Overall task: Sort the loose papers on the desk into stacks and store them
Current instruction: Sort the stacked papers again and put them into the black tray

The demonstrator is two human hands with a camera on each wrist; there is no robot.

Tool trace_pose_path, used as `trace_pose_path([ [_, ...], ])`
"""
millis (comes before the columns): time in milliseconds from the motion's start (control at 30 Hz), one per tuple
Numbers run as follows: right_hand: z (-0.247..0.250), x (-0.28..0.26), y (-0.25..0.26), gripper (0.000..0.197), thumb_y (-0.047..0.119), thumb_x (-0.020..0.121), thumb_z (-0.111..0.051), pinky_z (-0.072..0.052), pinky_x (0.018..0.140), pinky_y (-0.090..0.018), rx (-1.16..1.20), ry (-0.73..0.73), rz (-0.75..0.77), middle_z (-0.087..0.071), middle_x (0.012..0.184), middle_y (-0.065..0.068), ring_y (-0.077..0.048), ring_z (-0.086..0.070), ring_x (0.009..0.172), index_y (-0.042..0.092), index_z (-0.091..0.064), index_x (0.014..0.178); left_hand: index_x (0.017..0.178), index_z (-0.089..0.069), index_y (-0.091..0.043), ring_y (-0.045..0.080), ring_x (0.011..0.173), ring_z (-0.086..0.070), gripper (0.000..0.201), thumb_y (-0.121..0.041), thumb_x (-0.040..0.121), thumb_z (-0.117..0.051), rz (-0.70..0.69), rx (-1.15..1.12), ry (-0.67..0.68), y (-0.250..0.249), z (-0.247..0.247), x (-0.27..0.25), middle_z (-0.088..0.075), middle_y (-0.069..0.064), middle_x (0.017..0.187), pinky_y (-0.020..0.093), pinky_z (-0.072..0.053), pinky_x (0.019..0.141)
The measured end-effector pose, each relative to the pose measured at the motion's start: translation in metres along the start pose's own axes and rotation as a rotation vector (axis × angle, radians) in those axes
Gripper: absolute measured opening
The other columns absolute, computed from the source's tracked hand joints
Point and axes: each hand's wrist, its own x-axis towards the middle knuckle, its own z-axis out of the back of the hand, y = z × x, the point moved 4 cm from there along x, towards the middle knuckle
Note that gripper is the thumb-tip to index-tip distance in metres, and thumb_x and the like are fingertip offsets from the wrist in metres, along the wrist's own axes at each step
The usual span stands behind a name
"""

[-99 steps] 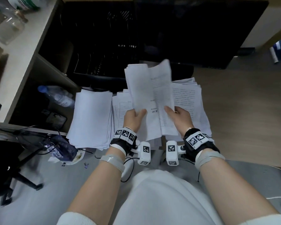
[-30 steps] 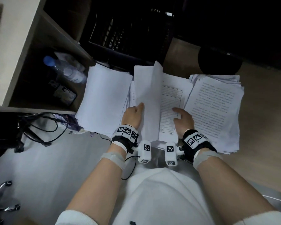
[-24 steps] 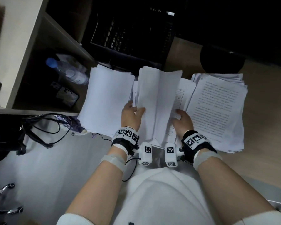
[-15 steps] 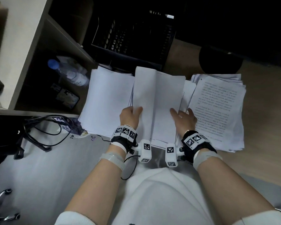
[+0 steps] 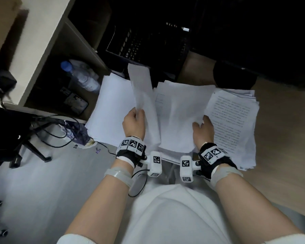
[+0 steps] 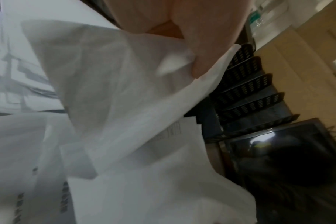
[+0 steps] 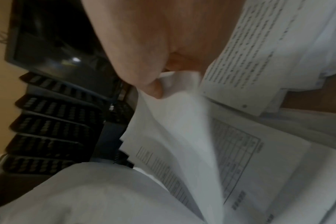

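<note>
Wooden desk (image 5: 280, 138) carries three paper piles at its near edge, where the left hand (image 5: 133, 123) pinches a lifted sheet (image 5: 143, 95), the right hand (image 5: 202, 129) pinches a middle stack (image 5: 180, 110) page, and black tiered trays (image 5: 148, 44) stand behind.

Left hand (image 5: 134, 124): bare; black wrist strap (image 5: 128, 154) carrying a band of white square-coded tags (image 5: 132, 144); white camera block (image 5: 155, 163) with one coded tag mounted at inner side; grey tape band (image 5: 119, 175) round forearm; thin black cable (image 5: 139, 184) looping beneath. Right hand (image 5: 202, 131): bare; matching black strap, coded tags (image 5: 212, 154), white block (image 5: 186, 168), grey tape (image 5: 225, 173). White short sleeves (image 5: 74, 239); white garment (image 5: 174, 217) over torso.
</note>
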Motion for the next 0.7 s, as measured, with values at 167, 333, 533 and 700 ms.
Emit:
trace_pose_path([
  [167, -0.023, -0.016, 0.044, 0.028, 0.010, 0.096, -0.052, -0.051, 0.098, -0.039, 0.111, 0.255, 0.149, -0.067, 0.119, -0.009, -0.029, -0.063, 0.112, 0.006, -0.059, 0.122, 0.094, -0.077, -0.018, 0.010, 0.075, -0.061, 0.028, -0.043, 0.088, -0.066, -0.041, -0.207, 0.304, -0.020, -0.007, -0.029, -0.071, -0.006, 0.080, 0.029, -0.050, 0.077],
  [333, -0.023, -0.033, 0.054, 0.023, 0.023, 0.101, -0.048, -0.057, 0.066, -0.029, 0.263, 0.434, 0.082, -0.072, 0.108, -0.009, -0.024, -0.071, 0.095, 0.017, -0.060, 0.120, 0.123, -0.071, -0.022, 0.010, 0.113, -0.066, 0.034, -0.037, 0.093, -0.066, -0.103, -0.175, 0.467, -0.029, -0.026, -0.059, -0.073, -0.005, 0.119, 0.040, -0.050, 0.106],
  [533, -0.043, -0.049, 0.063, 0.050, 0.049, 0.098, -0.050, -0.055, 0.089, -0.035, 0.476, 0.599, -0.011, -0.072, 0.117, -0.009, -0.024, -0.069, 0.109, 0.013, -0.062, 0.130, 0.122, -0.071, -0.021, 0.005, 0.118, -0.062, 0.031, -0.036, 0.102, -0.052, -0.065, -0.258, 0.429, -0.024, -0.006, -0.059, -0.071, -0.006, 0.123, 0.035, -0.048, 0.107],
  [700, -0.092, -0.053, 0.072, 0.033, 0.029, 0.092, -0.068, -0.054, 0.095, -0.044, 0.342, 0.527, 0.085, -0.074, 0.113, -0.004, -0.023, -0.070, 0.105, 0.014, -0.066, 0.122, 0.125, -0.069, -0.024, 0.004, 0.114, -0.064, 0.030, -0.030, 0.097, -0.063, -0.100, -0.189, 0.353, -0.002, 0.032, -0.028, -0.071, -0.009, 0.121, 0.033, -0.048, 0.107],
])
